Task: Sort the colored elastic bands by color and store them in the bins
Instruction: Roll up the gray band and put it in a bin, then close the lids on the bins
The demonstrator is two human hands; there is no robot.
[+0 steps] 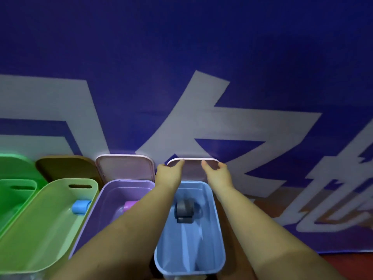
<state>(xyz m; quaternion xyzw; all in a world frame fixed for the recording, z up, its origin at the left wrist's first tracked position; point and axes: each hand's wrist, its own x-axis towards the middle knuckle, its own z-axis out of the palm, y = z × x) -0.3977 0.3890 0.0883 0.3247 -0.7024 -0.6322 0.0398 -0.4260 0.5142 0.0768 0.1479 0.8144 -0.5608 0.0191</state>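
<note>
A blue bin (214, 229) holds a grey band roll (184, 211). To its left, a purple bin (107, 190) holds a pink-purple roll (130, 205), and a light green bin (48, 225) holds a blue roll (80, 207). A darker green bin (12, 190) stands at the far left. Behind the blue bin a pale lid (192, 168) leans against the wall. My left hand (169, 171) grips its left edge and my right hand (217, 170) grips its right edge, both arms stretched over the bins.
Three more lids lean behind the other bins: pink (124, 166), brown (66, 166) and green (16, 164). A blue banner with large white characters (201, 98) covers the wall behind. Bare reddish surface (359, 265) shows at the lower right.
</note>
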